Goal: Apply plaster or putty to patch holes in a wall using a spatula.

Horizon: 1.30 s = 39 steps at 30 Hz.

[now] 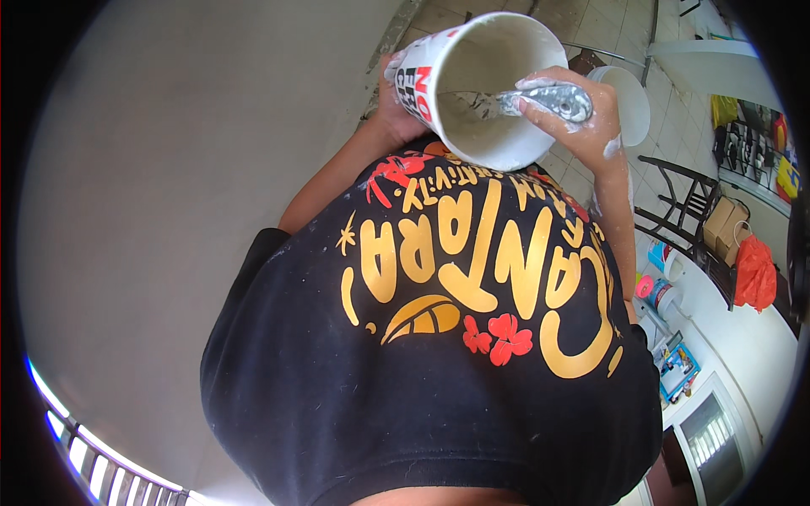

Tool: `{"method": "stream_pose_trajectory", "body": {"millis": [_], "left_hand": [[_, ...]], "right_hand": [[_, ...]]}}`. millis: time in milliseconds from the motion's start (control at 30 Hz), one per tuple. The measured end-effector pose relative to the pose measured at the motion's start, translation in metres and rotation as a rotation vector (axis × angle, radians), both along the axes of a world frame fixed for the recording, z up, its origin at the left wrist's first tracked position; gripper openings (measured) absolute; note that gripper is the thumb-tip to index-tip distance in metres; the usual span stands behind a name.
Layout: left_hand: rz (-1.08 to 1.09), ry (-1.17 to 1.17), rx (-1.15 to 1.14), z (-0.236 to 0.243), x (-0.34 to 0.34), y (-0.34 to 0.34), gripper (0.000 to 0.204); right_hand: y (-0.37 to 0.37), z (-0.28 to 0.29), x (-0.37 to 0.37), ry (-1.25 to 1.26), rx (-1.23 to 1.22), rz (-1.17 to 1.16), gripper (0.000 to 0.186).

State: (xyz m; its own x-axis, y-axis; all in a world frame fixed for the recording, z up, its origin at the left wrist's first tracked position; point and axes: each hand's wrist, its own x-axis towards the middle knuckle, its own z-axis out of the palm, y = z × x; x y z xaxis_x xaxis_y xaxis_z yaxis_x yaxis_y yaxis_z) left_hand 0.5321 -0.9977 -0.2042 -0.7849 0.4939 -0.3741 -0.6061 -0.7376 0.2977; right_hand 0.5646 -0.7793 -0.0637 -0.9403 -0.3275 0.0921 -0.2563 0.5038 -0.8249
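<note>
A white plastic bucket (498, 156) with red and black print is tilted so that its open mouth faces me. My left hand (398, 110) grips its left side, the fingers partly hidden behind the wall. Across the rim reaches my right hand (582, 118), spotted with white paste and closed around the smeared handle of a putty knife (557, 101). The blade points left into the bucket, against its inner wall, which carries a thin pale residue. How much paste lies at the bottom I cannot make out.
A smooth grey wall (169, 211) rises close on my left. Beyond my right hand, another white bucket (629, 105) stands on the tiled floor (666, 110). Farther right are a dark wooden chair (683, 198), a cardboard box (724, 228) and a red plastic bag (755, 274).
</note>
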Motion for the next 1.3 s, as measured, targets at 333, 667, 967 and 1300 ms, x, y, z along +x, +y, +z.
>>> {"method": "stream_pose_trajectory", "body": {"millis": [333, 667, 967, 1300], "left_hand": [[-0.155, 0.13, 0.69, -0.028, -0.01, -0.007, 0.067], [0.003, 0.017, 0.133, -0.01, -0.007, -0.001, 0.07], [-0.047, -0.023, 0.194, -0.01, -0.011, 0.0, 0.07], [-0.035, 0.013, 0.176, -0.012, -0.014, -0.003, 0.072]], "right_hand": [[0.006, 0.017, -0.007, 0.377, 0.203, -0.027, 0.023], [-0.024, -0.002, 0.017, 0.306, 0.197, 0.268, 0.015], [-0.01, 0.003, -0.014, 0.448, 0.178, -0.004, 0.015], [-0.025, -0.006, 0.009, 0.264, 0.127, 0.082, 0.018]]}}
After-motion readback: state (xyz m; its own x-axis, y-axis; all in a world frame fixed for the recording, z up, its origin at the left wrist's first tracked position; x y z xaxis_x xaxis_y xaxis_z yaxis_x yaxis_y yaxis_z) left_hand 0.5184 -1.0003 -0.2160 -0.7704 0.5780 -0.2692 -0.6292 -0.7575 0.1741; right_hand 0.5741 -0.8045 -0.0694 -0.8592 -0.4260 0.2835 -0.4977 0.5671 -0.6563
